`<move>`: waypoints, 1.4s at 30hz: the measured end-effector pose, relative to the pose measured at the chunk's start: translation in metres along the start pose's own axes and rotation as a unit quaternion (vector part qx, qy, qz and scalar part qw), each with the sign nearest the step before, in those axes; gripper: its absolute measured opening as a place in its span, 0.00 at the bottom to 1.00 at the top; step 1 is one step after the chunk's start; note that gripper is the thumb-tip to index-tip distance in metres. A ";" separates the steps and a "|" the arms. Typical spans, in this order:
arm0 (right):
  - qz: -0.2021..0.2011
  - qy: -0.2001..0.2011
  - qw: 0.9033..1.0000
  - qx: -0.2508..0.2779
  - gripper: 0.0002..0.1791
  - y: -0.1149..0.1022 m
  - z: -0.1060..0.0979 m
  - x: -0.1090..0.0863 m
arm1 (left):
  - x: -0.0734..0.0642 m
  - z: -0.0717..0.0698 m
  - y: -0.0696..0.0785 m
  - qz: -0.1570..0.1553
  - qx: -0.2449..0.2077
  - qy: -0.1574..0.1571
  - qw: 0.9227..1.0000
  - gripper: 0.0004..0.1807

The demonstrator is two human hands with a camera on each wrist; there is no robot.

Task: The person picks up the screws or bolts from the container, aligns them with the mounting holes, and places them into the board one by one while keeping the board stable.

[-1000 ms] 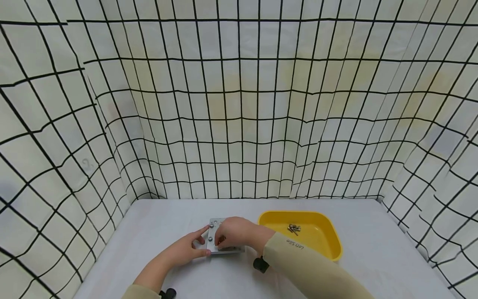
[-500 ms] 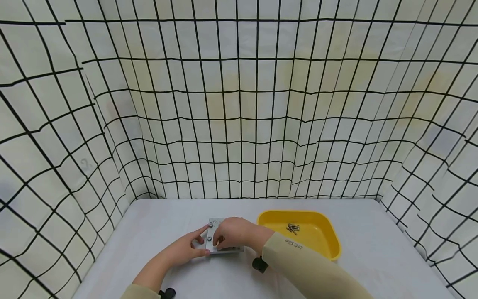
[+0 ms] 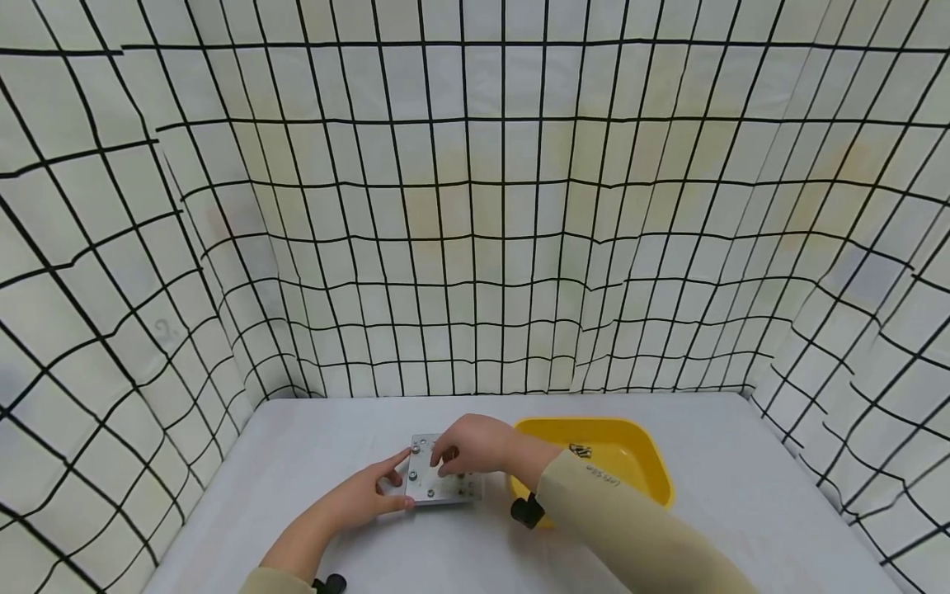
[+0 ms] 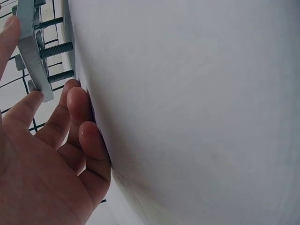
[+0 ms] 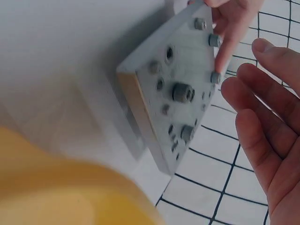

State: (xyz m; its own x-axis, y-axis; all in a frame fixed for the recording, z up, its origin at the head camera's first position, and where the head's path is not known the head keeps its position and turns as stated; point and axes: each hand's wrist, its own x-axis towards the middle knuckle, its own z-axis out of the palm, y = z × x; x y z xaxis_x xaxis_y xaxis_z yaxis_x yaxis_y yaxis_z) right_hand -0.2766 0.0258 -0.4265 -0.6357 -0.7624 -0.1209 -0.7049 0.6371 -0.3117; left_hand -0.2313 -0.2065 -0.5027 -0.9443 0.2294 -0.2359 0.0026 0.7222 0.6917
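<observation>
I find the metal plate (image 3: 445,485) on the worktop (image 3: 334,445), left of the yellow tray (image 3: 631,454). The left hand (image 3: 364,495) grips its left side between thumb and forefinger. The right hand (image 3: 478,444) is above it, fingers loosely bent, with nothing visible between them. Bolt heads (image 5: 183,93) stand proud of the face; threaded shanks (image 4: 58,49) project underneath. I judge that the plate could skew if the left grip slackens, bolts could bind if turned crooked, and the right sleeve (image 3: 616,511) could nudge the tray.
</observation>
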 end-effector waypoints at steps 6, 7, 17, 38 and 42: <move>0.010 0.026 0.999 0.033 0.11 0.023 -0.015 -0.016 | 0.001 0.002 0.000 -0.006 0.007 0.006 1.000 0.51; 0.013 0.030 0.999 0.037 0.11 0.028 -0.017 -0.020 | 0.001 0.003 0.000 -0.007 0.009 0.008 1.000 0.51; 0.090 0.050 0.992 0.075 0.10 0.090 -0.030 -0.070 | 0.001 0.004 0.001 -0.007 0.016 0.017 1.000 0.52; 0.164 0.043 0.984 0.062 0.08 0.155 -0.026 -0.127 | 0.000 0.002 0.003 -0.020 0.024 0.016 0.999 0.52; 0.169 0.015 0.984 0.059 0.04 0.157 -0.021 -0.123 | 0.000 0.002 0.004 -0.019 0.022 0.015 0.999 0.52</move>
State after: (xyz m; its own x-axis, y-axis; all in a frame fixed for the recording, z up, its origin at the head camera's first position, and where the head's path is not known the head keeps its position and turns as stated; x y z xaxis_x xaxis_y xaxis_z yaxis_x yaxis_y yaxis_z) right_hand -0.3157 0.2220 -0.4411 -0.8373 -0.5050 -0.2098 -0.4120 0.8348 -0.3653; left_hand -0.2303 -0.2022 -0.5014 -0.9535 0.1821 -0.2401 -0.0192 0.7582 0.6517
